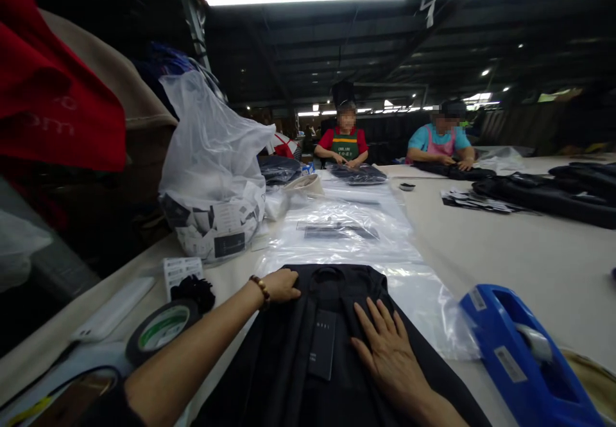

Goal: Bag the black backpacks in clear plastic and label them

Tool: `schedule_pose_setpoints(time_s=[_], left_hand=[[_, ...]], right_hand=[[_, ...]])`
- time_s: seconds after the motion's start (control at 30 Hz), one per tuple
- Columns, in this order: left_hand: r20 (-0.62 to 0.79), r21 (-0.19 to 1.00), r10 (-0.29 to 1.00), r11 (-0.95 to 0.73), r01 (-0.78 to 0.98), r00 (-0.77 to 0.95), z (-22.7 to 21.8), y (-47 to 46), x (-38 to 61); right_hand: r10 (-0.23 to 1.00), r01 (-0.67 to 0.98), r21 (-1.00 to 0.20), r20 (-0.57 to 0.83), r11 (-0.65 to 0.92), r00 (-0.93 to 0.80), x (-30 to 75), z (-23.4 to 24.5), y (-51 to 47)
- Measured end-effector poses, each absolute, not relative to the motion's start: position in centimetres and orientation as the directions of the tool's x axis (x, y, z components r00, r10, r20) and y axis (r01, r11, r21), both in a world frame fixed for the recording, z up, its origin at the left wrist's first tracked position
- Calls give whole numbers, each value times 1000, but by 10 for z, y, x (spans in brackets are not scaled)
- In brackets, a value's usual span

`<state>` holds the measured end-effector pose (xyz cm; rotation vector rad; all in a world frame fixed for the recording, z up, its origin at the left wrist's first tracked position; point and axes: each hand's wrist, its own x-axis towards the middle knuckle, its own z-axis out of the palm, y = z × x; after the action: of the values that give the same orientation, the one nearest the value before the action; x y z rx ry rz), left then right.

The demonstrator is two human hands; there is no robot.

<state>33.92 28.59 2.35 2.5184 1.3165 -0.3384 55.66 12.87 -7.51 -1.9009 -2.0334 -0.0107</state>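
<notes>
A black jacket (289, 363) lies in front of me, its collar end pointing away. On its front rests a dark hang tag (322, 345) with small pale print. My left hand (282, 286), a beaded bracelet at its wrist, has its fingers curled over the jacket's left shoulder edge and grips the cloth. Flat on the right side of the jacket front lies my right hand (387, 347), fingers spread. Just beyond the collar, clear plastic bags (346, 212) are stacked on the table, partly under the jacket.
A blue tape dispenser (524, 356) stands at right. To the left are a roll of black tape (162, 329), a white sticker sheet (181, 271) and a plastic sack of tags (216, 183). Two people work across the table (447, 247) beside dark garments (543, 189).
</notes>
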Motion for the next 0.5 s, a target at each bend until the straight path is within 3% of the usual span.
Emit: schedule_pose_setpoints(time_s=[0.3, 0.5], left_hand=[[-149, 170, 835, -505, 846, 529, 15, 296, 395], [-173, 178, 849, -472, 863, 500, -13, 321, 414]], right_hand=[[992, 974, -222, 123, 52, -25, 553, -58, 125], [993, 963, -260, 111, 75, -47, 557, -66, 128]])
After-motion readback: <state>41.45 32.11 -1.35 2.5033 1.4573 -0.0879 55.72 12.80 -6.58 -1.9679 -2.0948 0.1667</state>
